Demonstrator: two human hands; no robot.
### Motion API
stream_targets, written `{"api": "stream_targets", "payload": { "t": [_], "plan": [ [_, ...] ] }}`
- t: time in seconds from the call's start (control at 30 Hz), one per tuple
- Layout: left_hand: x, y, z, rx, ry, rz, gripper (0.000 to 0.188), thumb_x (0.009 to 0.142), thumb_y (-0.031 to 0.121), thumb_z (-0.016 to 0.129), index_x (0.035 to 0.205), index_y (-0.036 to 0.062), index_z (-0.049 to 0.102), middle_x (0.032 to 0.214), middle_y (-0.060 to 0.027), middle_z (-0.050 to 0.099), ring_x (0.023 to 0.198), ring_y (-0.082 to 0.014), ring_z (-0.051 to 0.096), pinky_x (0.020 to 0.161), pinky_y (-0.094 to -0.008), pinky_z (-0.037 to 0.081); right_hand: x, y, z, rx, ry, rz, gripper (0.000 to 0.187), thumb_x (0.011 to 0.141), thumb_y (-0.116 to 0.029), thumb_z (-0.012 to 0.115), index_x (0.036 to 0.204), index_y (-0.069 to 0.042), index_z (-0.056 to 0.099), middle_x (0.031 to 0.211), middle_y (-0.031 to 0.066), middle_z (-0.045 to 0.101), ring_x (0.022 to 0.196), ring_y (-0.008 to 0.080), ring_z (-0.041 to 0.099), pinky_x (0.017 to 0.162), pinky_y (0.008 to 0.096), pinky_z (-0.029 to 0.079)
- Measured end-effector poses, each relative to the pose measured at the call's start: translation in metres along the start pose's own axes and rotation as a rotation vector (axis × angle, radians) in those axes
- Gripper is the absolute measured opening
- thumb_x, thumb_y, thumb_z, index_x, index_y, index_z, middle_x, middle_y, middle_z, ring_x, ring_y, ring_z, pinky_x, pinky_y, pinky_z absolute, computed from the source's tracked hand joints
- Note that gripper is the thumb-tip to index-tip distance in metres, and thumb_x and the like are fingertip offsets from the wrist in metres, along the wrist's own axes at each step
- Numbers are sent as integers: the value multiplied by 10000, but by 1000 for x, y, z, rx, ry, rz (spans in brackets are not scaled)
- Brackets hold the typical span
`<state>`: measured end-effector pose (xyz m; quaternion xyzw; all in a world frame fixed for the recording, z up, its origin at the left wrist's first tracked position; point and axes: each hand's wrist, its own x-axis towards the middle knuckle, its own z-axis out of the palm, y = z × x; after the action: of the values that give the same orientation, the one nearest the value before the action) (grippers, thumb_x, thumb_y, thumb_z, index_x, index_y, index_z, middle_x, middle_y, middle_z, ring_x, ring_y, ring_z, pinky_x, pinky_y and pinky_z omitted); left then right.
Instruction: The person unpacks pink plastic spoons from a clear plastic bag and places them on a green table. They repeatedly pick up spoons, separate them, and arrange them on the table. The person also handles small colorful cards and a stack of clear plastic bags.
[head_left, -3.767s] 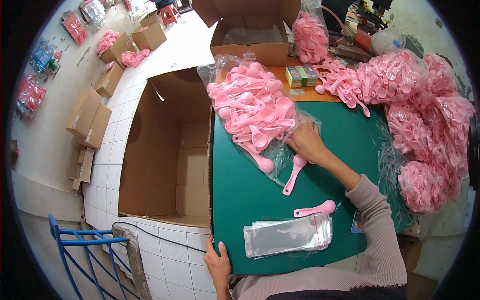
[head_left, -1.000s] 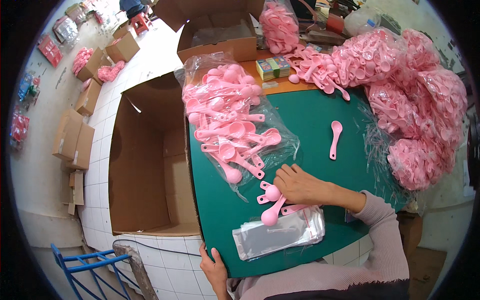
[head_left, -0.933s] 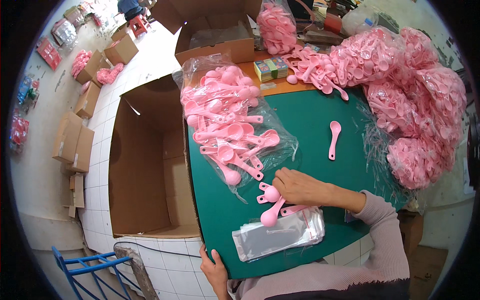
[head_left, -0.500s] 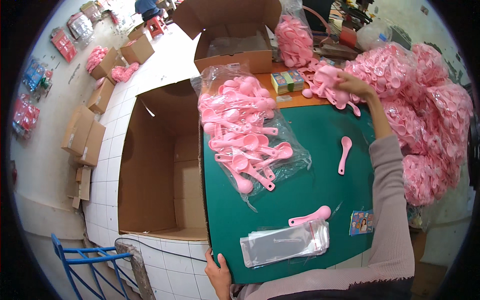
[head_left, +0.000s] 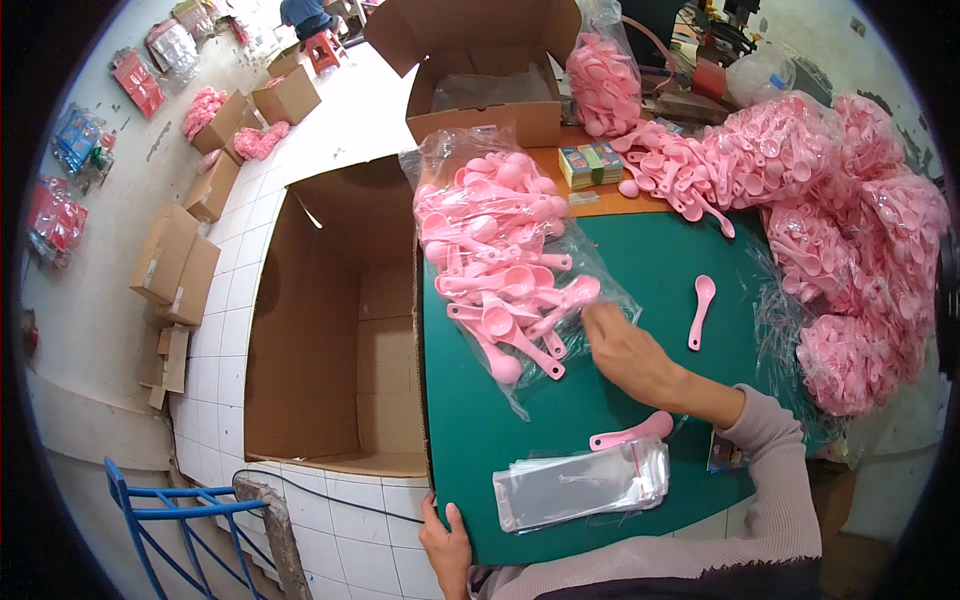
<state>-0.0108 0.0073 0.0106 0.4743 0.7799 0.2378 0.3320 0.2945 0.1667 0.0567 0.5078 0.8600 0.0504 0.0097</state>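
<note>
My right hand [head_left: 637, 360] is over the green tabletop [head_left: 660, 270], at the right edge of a clear plastic bag of pink measuring spoons [head_left: 500, 230]. Its fingertips are blurred beside the nearest spoons, so I cannot make out whether they hold anything. At the table's near left corner rests my left hand [head_left: 447, 548], thumb and forefinger apart, holding nothing. One loose pink spoon [head_left: 702, 313] lies on the right part of the green top. Another spoon [head_left: 632, 432] lies face down behind a stack of clear plastic sleeves [head_left: 580, 487].
Beyond the green top are a banded stack of cards [head_left: 590, 165] and a spoon pile [head_left: 680, 170]. Bulky bags of spoons [head_left: 860, 240] crowd the right. An open carton [head_left: 335, 330] stands left of the table, another [head_left: 485, 100] behind. My sleeve partly covers printed cards [head_left: 725, 452].
My right hand has come back from the far spoon pile to the near edge of the bagged spoons. My left hand stays at the table corner. The whole view has shifted slightly.
</note>
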Motion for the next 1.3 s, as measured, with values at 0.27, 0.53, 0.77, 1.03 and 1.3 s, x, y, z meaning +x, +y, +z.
{"api": "stream_targets", "payload": {
  "t": [0.27,0.53,0.77,1.03,1.3],
  "plan": [
    [1,-3,2,-25,47,65,440,936,308,498,1204,-40,509,936,-277,648,864,-430,638,755,-446,485,38,26,36,118,34,96,298,735,-47,574,1005,78,550,1076,252,545,1046,347,540,891,383,456],
    [0,-10,3,-32,26,53,460,952,332,472,1215,-45,501,935,-282,647,848,-421,640,751,-442,482,-20,15,-5,311,55,23,260,761,-47,583,1002,27,518,978,165,542,933,330,550,805,410,477],
    [-1,-5,2,-29,5,54,452,964,332,458,1221,-38,492,876,-255,649,760,-371,635,692,-421,480,-106,29,-26,682,-379,49,402,720,-87,698,1078,-54,519,967,152,499,932,339,553,786,405,477],
    [0,-5,4,-3,37,84,474,961,364,463,1218,-33,495,827,-242,646,721,-349,629,661,-411,476,-120,75,-1,658,-180,254,453,662,-90,713,1063,-68,505,1013,135,504,917,345,547,764,410,471],
    [-1,-5,3,-8,38,81,469,956,362,464,1203,-34,502,821,-239,645,712,-353,627,656,-412,473,-115,51,5,216,-77,164,388,648,-128,743,973,-81,538,983,81,517,944,247,507,783,378,408]
  ]
}}
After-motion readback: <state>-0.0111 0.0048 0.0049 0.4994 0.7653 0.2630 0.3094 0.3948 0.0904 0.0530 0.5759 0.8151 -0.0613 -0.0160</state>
